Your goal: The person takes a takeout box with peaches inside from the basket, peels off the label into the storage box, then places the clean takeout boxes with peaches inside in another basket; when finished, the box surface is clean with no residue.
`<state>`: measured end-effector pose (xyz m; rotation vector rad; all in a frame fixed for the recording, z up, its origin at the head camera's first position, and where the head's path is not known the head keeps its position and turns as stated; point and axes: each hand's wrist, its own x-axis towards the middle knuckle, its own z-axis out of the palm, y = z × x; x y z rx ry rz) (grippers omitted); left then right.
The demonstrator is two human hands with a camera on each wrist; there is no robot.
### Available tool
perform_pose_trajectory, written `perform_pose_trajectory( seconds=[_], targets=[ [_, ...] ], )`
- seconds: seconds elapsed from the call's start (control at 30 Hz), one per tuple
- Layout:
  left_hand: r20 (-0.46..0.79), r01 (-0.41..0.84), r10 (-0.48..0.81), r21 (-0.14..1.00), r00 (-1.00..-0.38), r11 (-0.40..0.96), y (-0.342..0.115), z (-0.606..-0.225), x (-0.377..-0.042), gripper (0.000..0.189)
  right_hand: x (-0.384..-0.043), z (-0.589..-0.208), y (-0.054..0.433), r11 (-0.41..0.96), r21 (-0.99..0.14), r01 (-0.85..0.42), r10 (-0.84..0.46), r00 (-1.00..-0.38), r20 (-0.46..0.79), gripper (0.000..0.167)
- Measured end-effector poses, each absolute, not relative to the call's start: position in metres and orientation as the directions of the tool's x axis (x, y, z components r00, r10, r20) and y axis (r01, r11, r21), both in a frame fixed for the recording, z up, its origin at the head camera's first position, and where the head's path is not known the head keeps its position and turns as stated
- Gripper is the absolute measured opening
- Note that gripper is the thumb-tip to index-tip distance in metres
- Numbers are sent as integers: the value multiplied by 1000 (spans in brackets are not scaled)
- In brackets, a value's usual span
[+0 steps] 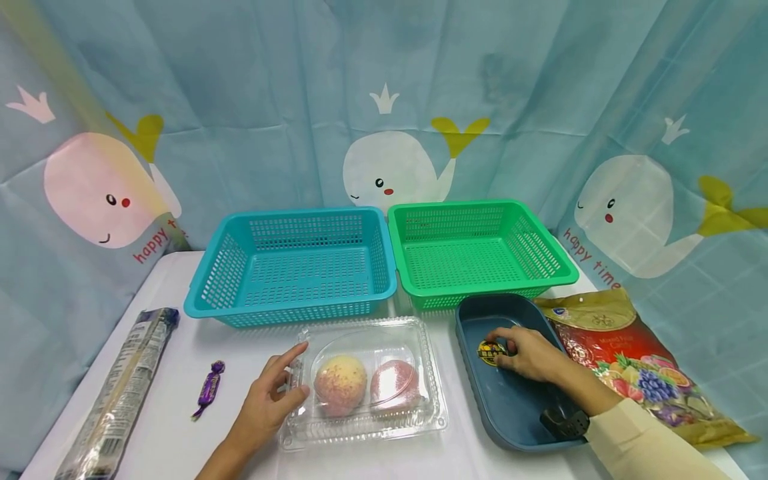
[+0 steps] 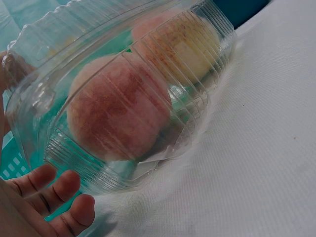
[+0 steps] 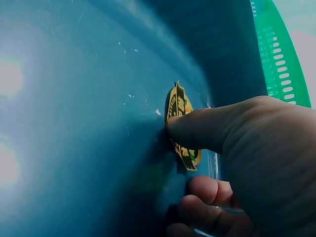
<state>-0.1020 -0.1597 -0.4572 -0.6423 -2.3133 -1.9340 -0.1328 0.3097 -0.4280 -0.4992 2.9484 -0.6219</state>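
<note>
A clear plastic clamshell box sits on the table, holding one yellow-and-pink round bun and one pink one. My left hand is at its left side, thumb and index finger spread along the edge. In the left wrist view the other fingers lie loose beside the box. My right hand reaches into a dark blue tray and pinches a round black-and-gold label sticker. The thumb overlaps the sticker in the right wrist view, close over the tray's surface.
Behind stand a blue basket and a green basket. At left lie a long silvery package and a purple-wrapped candy. A red-and-gold mixed fruit bag lies right of the tray. A whale-print curtain hangs around the table.
</note>
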Motion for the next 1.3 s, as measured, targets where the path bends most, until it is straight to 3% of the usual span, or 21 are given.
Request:
perform_pose_trajectory(
  seconds=[0.27, 0.73, 1.03, 1.3],
  targets=[
    [255, 305, 271, 939, -928, 161, -160, -459, -103, 62, -136, -405, 313, 814, -514, -270, -316, -949, -1, 42],
    [300, 350, 266, 921, -916, 169, -159, -454, -103, 60, -136, -333, 335, 608, -745, -274, -276, -953, 125, 45],
    [268, 318, 259, 931, -928, 179, -161, -454, -102, 61, -143, -324, 357, 666, -699, -259, -119, -963, 244, 45],
    [309, 362, 280, 919, -909, 159, -161, -454, -102, 60, -149, -332, 377, 607, -753, -257, -20, -951, 308, 42]
  ],
)
